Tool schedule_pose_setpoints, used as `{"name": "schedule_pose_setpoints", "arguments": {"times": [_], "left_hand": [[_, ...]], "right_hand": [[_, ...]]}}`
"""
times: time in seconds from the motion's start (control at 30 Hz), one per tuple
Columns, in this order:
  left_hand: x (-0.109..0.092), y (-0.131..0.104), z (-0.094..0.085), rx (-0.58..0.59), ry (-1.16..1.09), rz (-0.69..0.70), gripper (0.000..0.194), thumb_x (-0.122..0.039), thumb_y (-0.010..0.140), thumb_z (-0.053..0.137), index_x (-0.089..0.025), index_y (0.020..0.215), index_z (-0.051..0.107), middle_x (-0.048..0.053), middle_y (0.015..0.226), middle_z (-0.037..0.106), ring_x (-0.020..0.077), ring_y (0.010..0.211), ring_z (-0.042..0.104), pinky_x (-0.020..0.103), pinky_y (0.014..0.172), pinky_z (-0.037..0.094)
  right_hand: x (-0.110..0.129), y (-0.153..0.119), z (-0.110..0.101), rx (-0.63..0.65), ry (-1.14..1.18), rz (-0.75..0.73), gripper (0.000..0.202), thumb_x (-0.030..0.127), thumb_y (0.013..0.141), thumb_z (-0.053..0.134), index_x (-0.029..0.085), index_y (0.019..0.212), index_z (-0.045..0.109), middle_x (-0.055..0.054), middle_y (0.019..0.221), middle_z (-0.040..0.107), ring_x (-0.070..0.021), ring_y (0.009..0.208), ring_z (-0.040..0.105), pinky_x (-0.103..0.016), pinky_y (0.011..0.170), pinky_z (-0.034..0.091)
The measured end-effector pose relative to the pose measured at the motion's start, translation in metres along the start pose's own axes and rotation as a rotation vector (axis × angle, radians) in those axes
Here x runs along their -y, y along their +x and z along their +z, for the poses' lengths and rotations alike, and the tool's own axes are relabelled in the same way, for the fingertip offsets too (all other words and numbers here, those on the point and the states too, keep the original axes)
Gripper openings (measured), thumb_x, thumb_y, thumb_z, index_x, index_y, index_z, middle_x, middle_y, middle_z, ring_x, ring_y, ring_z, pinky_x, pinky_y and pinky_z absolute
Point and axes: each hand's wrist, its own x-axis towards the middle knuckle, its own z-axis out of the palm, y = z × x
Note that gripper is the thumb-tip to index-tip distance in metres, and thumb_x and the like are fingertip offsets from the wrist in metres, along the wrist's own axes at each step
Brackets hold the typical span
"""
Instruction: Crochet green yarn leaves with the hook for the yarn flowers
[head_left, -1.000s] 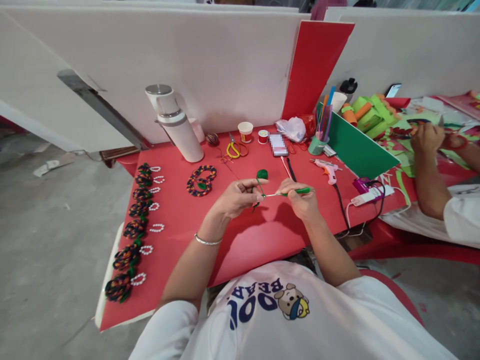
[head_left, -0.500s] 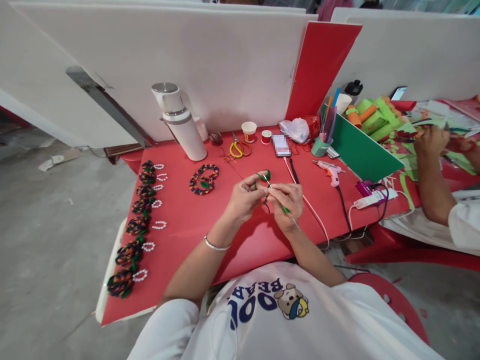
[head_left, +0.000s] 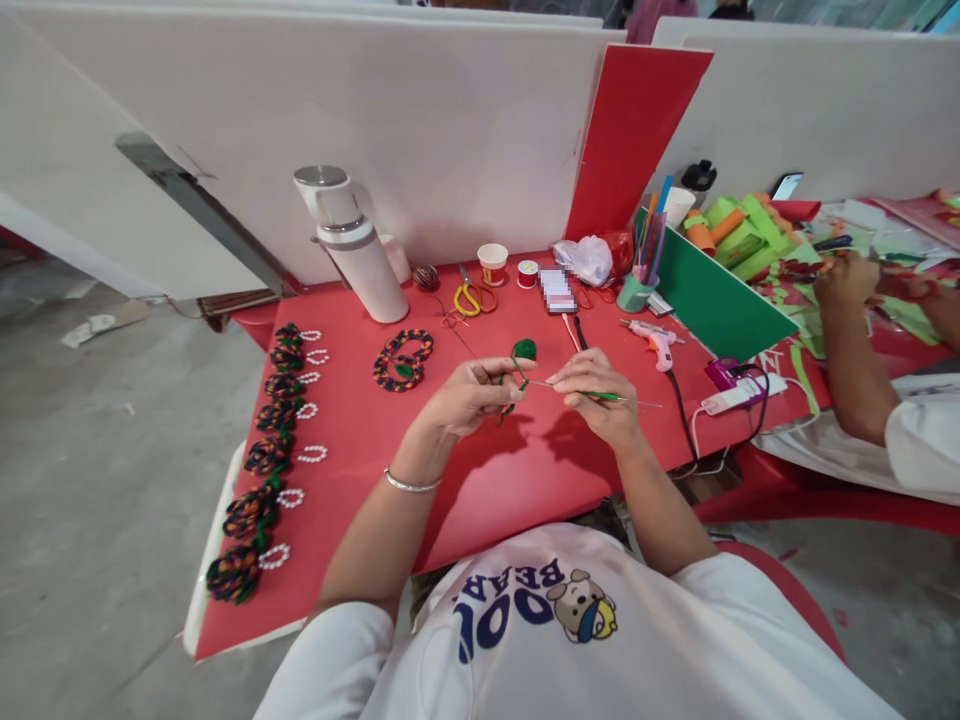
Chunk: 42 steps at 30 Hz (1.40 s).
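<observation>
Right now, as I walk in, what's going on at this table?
A person is working green yarn with a hook. The left hand holds the yarn, and the right hand holds the hook level, pointing at it. A green ball lies just beyond. Multicoloured yarn pieces line the table's left side, beside white bead loops. To the right, a co-worker's hands are busy too.

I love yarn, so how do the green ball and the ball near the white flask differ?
The green ball is plain; the other ball is dark and streaked. The green ball lies near the left hand; the other ball, near the flask. Both rest on the red table.
</observation>
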Motion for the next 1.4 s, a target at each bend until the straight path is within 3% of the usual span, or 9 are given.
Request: {"name": "schedule_pose_setpoints", "arguments": {"times": [0.17,0.33,0.53,0.67,0.77,0.93,1.07,1.2,1.4], "left_hand": [[-0.002,-0.001,-0.004,0.031,0.025,-0.019,0.047,-0.017,0.052,0.092,-0.014,0.098,0.083,0.001,0.059,0.063,0.0031,0.041,0.037,0.020,0.041,0.015],[0.007,0.002,0.005,-0.038,0.080,0.086,0.050,-0.016,0.054,0.090,-0.012,0.103,0.082,0.000,0.059,0.064,0.0046,0.045,0.044,0.019,0.044,0.025],[0.020,0.006,0.015,-0.132,0.086,0.222,0.061,-0.016,0.056,0.091,-0.011,0.115,0.077,0.000,0.069,0.069,0.0089,0.059,0.059,0.022,0.058,0.046],[0.014,0.004,0.012,-0.117,0.078,0.177,0.065,-0.021,0.055,0.096,-0.012,0.116,0.076,0.004,0.081,0.073,0.0083,0.059,0.059,0.019,0.050,0.040],[0.012,0.005,0.009,-0.143,0.076,0.189,0.061,-0.025,0.054,0.097,-0.011,0.111,0.078,0.002,0.072,0.071,0.0071,0.055,0.054,0.018,0.046,0.035],[0.020,0.010,0.014,-0.257,0.063,0.308,0.067,-0.027,0.055,0.097,-0.009,0.116,0.075,0.000,0.063,0.067,0.0076,0.054,0.054,0.020,0.052,0.039],[0.022,0.009,0.020,-0.238,-0.064,0.224,0.070,-0.028,0.054,0.097,-0.011,0.118,0.074,-0.004,0.060,0.063,0.0034,0.044,0.043,0.018,0.044,0.028],[0.015,0.005,0.016,-0.105,-0.171,0.099,0.061,-0.021,0.053,0.097,-0.014,0.110,0.077,-0.008,0.056,0.055,-0.0012,0.038,0.029,0.017,0.041,0.015],[0.003,0.002,0.004,-0.065,-0.132,0.061,0.049,-0.013,0.054,0.094,-0.014,0.101,0.081,-0.005,0.057,0.058,-0.0011,0.039,0.031,0.017,0.042,0.014]], "right_hand": [[0.000,0.001,-0.005,-0.006,0.149,0.102,0.014,0.044,0.092,0.073,0.032,0.094,0.081,-0.002,0.088,0.081,-0.0226,0.088,0.069,-0.046,0.086,0.057],[-0.011,-0.011,0.029,-0.179,0.400,0.260,0.033,0.060,0.092,0.066,0.029,0.090,0.077,-0.002,0.083,0.078,-0.0200,0.077,0.071,-0.039,0.070,0.059],[-0.005,-0.019,0.059,-0.328,0.182,0.223,0.016,0.047,0.091,0.073,0.033,0.096,0.080,-0.001,0.097,0.081,-0.0223,0.099,0.073,-0.045,0.093,0.059],[-0.003,-0.016,0.052,-0.311,0.120,0.190,0.014,0.044,0.093,0.071,0.034,0.099,0.080,0.000,0.096,0.082,-0.0213,0.096,0.072,-0.044,0.092,0.059],[0.001,-0.013,0.046,-0.284,0.012,0.171,0.018,0.045,0.096,0.067,0.032,0.099,0.079,-0.001,0.097,0.082,-0.0213,0.095,0.072,-0.044,0.090,0.058],[0.011,-0.016,0.046,-0.204,-0.338,-0.022,0.014,0.030,0.096,0.069,0.034,0.106,0.079,-0.001,0.106,0.082,-0.0205,0.094,0.068,-0.042,0.091,0.053],[0.012,-0.022,0.056,-0.332,-0.535,-0.116,0.021,0.028,0.093,0.073,0.037,0.112,0.078,-0.002,0.109,0.081,-0.0219,0.095,0.065,-0.041,0.085,0.053],[0.008,-0.016,0.054,-0.319,-0.375,-0.156,0.018,0.032,0.098,0.067,0.038,0.113,0.076,0.000,0.106,0.081,-0.0207,0.092,0.068,-0.043,0.085,0.053],[0.002,-0.004,0.023,-0.107,-0.116,-0.090,0.016,0.036,0.095,0.070,0.037,0.110,0.077,0.001,0.104,0.082,-0.0213,0.092,0.071,-0.047,0.090,0.053]]}}
